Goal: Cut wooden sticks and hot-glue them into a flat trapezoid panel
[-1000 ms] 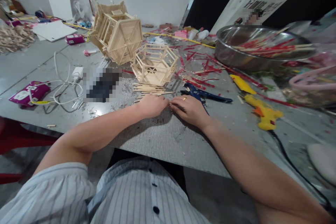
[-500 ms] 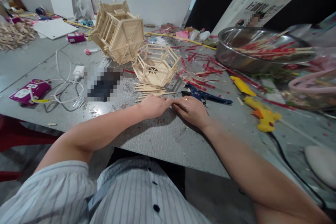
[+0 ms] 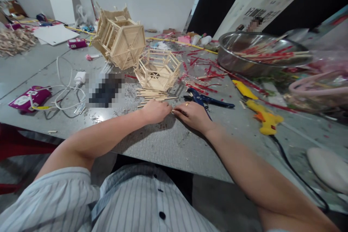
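Observation:
My left hand [image 3: 155,111] and my right hand [image 3: 191,114] rest knuckles-up on the grey table [image 3: 168,145], fingertips meeting. Both have their fingers curled and pressed together around something small between them that I cannot make out. A ring shows on my right hand. Just beyond the hands lies a loose pile of thin wooden sticks [image 3: 152,94]. Behind it stands an open hexagonal stick frame [image 3: 157,69], and a larger stick structure [image 3: 120,36] lies tipped on its side at the back left.
Blue-handled pliers [image 3: 204,98] lie right of my hands, with a yellow glue gun [image 3: 261,116] and its black cord farther right. A steel bowl [image 3: 252,53] holds red sticks. A white charger cable [image 3: 67,92] and a pink packet [image 3: 27,98] lie left.
Both hands stay together on the table with only slight finger shifts. The view has drifted a little, so everything sits slightly further left.

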A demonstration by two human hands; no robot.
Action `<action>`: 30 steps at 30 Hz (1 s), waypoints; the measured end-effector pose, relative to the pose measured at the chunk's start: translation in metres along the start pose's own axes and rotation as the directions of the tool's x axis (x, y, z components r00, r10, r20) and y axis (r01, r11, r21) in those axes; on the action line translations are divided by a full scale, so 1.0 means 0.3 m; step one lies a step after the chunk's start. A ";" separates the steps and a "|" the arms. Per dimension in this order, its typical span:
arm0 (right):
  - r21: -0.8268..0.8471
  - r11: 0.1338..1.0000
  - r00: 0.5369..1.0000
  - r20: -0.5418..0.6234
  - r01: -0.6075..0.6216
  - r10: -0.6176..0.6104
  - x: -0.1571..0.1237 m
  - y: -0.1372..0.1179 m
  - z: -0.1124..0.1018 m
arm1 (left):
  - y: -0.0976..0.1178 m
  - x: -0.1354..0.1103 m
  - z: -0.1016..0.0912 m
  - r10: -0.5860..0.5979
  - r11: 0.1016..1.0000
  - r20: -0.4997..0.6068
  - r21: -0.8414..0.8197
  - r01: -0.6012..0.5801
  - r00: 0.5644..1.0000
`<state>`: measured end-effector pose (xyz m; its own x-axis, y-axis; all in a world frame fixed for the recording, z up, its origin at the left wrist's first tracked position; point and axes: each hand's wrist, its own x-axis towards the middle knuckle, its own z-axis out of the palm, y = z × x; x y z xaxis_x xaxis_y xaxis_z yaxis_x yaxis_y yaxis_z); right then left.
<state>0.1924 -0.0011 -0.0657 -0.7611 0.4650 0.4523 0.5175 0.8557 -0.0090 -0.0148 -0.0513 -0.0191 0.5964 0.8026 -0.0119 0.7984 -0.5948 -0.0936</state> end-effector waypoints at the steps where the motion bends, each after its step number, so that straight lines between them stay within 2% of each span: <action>1: 0.007 1.000 1.000 0.012 -0.008 0.007 0.001 -0.001 -0.001 | 0.004 0.001 -0.001 -0.002 1.000 -0.009 0.001 0.002 1.000; 3: 0.018 0.999 0.998 0.045 -0.040 0.039 0.003 -0.004 -0.004 | 0.003 0.003 -0.014 -0.027 1.000 -0.052 -0.008 0.026 0.998; 5: 0.025 0.996 0.993 0.083 -0.084 0.082 0.005 -0.009 -0.007 | -0.025 0.003 -0.043 -0.101 0.995 -0.156 -0.031 0.098 0.983; 6: 0.031 0.994 0.991 0.097 -0.101 0.098 0.006 -0.011 -0.009 | -0.057 0.000 -0.060 -0.211 0.977 -0.253 -0.053 0.205 0.944; 7: 0.038 0.993 0.989 0.106 -0.112 0.108 0.007 -0.012 -0.010 | -0.101 -0.006 -0.077 -0.277 0.961 -0.377 -0.083 0.265 0.884; 8: 0.048 0.992 0.987 0.110 -0.120 0.114 0.007 -0.014 -0.010 | -0.159 -0.014 -0.091 -0.341 0.938 -0.529 -0.133 0.321 0.777; 9: 0.059 0.990 0.987 0.110 -0.126 0.119 0.007 -0.014 -0.010 | -0.229 -0.025 -0.099 -0.389 0.915 -0.660 -0.194 0.355 0.643; 10: 0.070 0.989 0.987 0.107 -0.129 0.121 0.007 -0.014 -0.010 | -0.306 -0.038 -0.101 -0.439 0.886 -0.735 -0.258 0.386 0.516; 11: 0.079 0.988 0.987 0.101 -0.129 0.121 0.007 -0.013 -0.009 | -0.388 -0.052 -0.095 -0.493 0.852 -0.758 -0.319 0.416 0.428; 12: 0.087 0.988 0.988 0.094 -0.129 0.120 0.007 -0.012 -0.008 | -0.468 -0.065 -0.082 -0.534 0.823 -0.758 -0.366 0.435 0.374; 13: 0.094 0.987 0.989 0.086 -0.127 0.119 0.006 -0.011 -0.007 | -0.544 -0.076 -0.064 -0.567 0.801 -0.748 -0.402 0.443 0.346; 14: 0.099 0.987 0.990 0.080 -0.124 0.117 0.006 -0.010 -0.006 | -0.610 -0.086 -0.043 -0.601 0.778 -0.726 -0.435 0.454 0.335; 16: 0.108 0.987 0.991 0.074 -0.121 0.114 0.005 -0.007 -0.004 | -0.705 -0.095 0.001 -0.662 0.737 -0.663 -0.490 0.465 0.350; 19: 0.115 0.986 0.991 0.066 -0.121 0.114 0.003 -0.005 -0.004 | -0.754 -0.095 0.040 -0.650 0.758 -0.638 -0.504 0.414 0.413; 24: 0.102 0.988 0.994 0.029 -0.112 0.109 -0.006 -0.002 -0.001 | -0.706 -0.093 0.026 -0.660 0.751 -0.555 -0.492 0.440 0.506; 27: 0.083 0.992 0.995 0.007 -0.097 0.097 -0.010 -0.001 0.003 | -0.660 -0.083 0.016 -0.624 0.781 -0.559 -0.440 0.442 0.546; 30: 0.073 0.994 0.997 -0.011 -0.081 0.082 -0.009 -0.001 0.004 | -0.610 -0.063 0.017 -0.570 0.821 -0.556 -0.365 0.439 0.605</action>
<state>0.1938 -0.0025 -0.0682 -0.7120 0.5311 0.4594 0.5475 0.8295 -0.1103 -0.1725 0.0426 -0.0067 -0.0489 0.7987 0.5997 0.9473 -0.1533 0.2815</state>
